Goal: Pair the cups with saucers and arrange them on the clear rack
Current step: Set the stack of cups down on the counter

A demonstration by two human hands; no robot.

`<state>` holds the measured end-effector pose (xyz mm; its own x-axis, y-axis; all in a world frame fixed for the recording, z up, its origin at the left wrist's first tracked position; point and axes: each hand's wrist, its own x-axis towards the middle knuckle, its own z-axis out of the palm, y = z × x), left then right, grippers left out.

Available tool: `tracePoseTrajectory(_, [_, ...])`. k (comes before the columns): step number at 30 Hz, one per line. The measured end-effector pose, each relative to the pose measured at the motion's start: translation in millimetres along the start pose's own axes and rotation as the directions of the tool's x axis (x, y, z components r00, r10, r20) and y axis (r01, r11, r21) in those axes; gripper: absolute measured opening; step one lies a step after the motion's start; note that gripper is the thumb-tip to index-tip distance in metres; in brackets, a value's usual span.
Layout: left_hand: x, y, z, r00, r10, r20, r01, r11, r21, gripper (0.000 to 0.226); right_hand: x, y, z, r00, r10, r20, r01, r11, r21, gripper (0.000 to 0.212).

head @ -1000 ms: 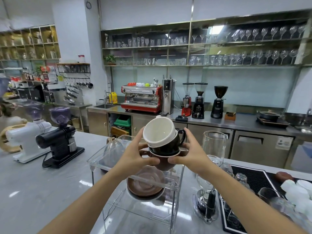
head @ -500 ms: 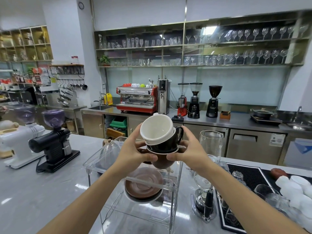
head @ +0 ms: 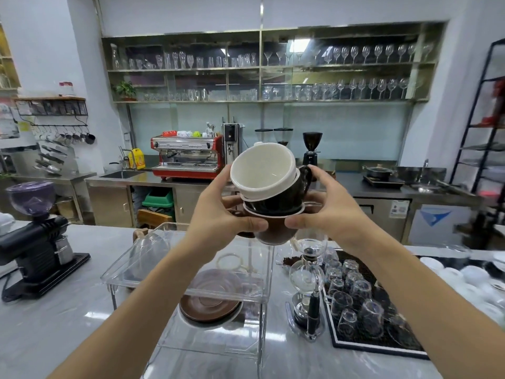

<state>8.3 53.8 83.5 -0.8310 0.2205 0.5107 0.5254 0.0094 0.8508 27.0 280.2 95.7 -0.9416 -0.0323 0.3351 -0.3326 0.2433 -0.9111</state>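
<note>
I hold a stack of three nested cups in the air above the clear rack (head: 124, 280): a white cup (head: 262, 170) on top, a black cup (head: 281, 196) in the middle, a brown cup (head: 273, 231) at the bottom. My left hand (head: 218, 214) grips the stack from the left and my right hand (head: 328, 212) from the right. The stack tilts toward me. On the rack's lower shelf lies a pile of saucers with a brown saucer (head: 209, 306) on top. The rack's upper shelf holds no cup.
A black coffee grinder (head: 38, 250) stands at the left of the grey counter. A glass siphon brewer (head: 308, 285) stands right of the rack, then a black mat (head: 382, 348) with several upturned glasses. White dishes (head: 470, 277) lie at the far right.
The cup stack has risen slightly and tilted more toward me. The view has swung to the right, so the rack sits lower and further left.
</note>
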Motion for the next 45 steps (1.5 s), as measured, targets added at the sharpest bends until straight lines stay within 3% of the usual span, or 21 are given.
tracePoseTrajectory(10, [-18.3,-2.3,56.5,0.993,-0.013,0.116,0.030,0.989,-0.145,0.118,-57.6,5.8,-44.8,0.993,0.034,-0.113,-0.041,0.998,-0.057,0.127])
tracePoseTrajectory(15, [-35.0,-18.8,89.8,0.990,-0.047,0.133,0.070,0.982,-0.174,0.117,-83.4,28.1,-65.1,0.991,0.073,-0.114,-0.074,0.997,-0.004,0.128])
tracePoseTrajectory(31, [-112.9,-100.7,154.0,0.973,-0.231,0.005,0.227,0.956,-0.185,0.125,-132.0,144.7,-79.3,0.989,0.145,0.038,-0.149,0.982,0.113,0.125])
tracePoseTrajectory(45, [-160.3,-169.8,172.7,0.929,-0.371,-0.018,0.360,0.912,-0.199,0.128,-155.7,228.1,-56.0,0.972,0.226,0.062,-0.232,0.966,0.110,0.122])
